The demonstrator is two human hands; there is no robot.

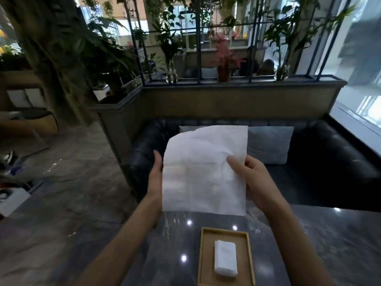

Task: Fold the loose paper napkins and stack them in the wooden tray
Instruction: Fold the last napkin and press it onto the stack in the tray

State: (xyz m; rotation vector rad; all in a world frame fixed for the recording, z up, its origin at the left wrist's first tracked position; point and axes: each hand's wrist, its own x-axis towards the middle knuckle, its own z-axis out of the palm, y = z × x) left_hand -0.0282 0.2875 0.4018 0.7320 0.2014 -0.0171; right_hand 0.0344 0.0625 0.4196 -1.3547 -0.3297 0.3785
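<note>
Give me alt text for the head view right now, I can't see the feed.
Both hands hold an unfolded white paper napkin up in the air, the left hand at its left edge and the right hand pinching its right edge. Below, a rectangular wooden tray on the dark glossy table holds a small stack of folded white napkins.

The open napkin [204, 170] hides most of the left hand [155, 176], the right hand's [254, 178] fingers and part of a pale cushion [270, 144] behind it. Below the napkin, the wooden tray's [206, 234] near end is cut by the picture's bottom edge.
</note>
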